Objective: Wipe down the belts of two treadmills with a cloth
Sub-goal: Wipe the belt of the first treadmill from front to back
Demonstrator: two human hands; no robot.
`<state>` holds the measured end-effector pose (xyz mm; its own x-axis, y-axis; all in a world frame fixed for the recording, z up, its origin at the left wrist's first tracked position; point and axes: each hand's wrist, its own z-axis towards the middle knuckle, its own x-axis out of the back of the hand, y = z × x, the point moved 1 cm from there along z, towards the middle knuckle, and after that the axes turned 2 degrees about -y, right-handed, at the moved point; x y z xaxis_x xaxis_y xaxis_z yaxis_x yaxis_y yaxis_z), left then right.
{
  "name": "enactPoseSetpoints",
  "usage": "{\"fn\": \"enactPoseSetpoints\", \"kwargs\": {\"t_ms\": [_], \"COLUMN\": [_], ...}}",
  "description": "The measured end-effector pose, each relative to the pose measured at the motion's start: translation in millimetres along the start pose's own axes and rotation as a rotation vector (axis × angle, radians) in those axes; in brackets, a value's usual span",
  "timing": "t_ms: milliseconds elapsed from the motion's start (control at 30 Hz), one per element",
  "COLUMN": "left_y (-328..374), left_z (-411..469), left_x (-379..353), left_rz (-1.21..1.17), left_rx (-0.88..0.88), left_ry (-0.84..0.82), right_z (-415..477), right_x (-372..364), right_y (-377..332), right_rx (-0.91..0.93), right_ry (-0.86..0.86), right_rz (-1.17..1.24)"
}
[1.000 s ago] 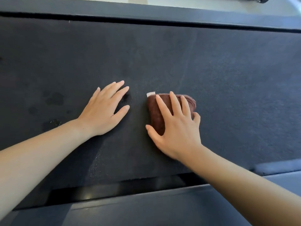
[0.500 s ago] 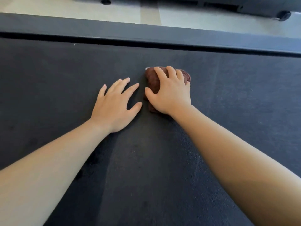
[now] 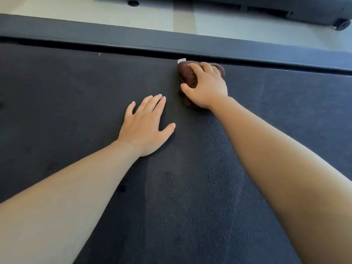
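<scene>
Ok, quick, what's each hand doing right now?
Left hand: open, flat on the belt, holding nothing.
Right hand: fingers curled round the cloth, at the belt's far edge.

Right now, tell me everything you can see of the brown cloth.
The cloth is dark brown, soft and towel-like, bunched into a lump, with a small white tag at its far corner. It lies on the dark belt, at its far edge beside the side rail. The right hand grips it from above, covering most of it.
</scene>
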<state>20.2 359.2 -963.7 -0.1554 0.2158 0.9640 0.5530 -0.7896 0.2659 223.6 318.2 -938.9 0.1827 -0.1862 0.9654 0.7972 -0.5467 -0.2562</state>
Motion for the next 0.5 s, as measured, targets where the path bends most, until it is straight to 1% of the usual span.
{"fn": "enactPoseSetpoints", "kwargs": {"t_ms": [67,200,333,400,500], "left_y": [1,-8,-33,-39,-42], "left_z": [2,-14,-69,-94,-110], "left_x": [0,9,15,17,17], "left_rz": [-0.019,-0.162,-0.116,-0.093,-0.089], "left_rx": [0.000,-0.056,-0.111,-0.126,-0.131], "left_ry": [0.003,0.047,-0.030,-0.027,-0.002], "right_z": [-31,-121,-219,-260,-295], "right_x": [3,3,3,5,2], "right_y": [-2,-14,-38,-52,-71], "right_rx": [0.026,0.079,0.178,0.178,0.085], "right_ry": [-0.019,-0.021,-0.062,-0.076,-0.071], "right_rz": [-0.007,0.047,0.094,0.107,0.114]}}
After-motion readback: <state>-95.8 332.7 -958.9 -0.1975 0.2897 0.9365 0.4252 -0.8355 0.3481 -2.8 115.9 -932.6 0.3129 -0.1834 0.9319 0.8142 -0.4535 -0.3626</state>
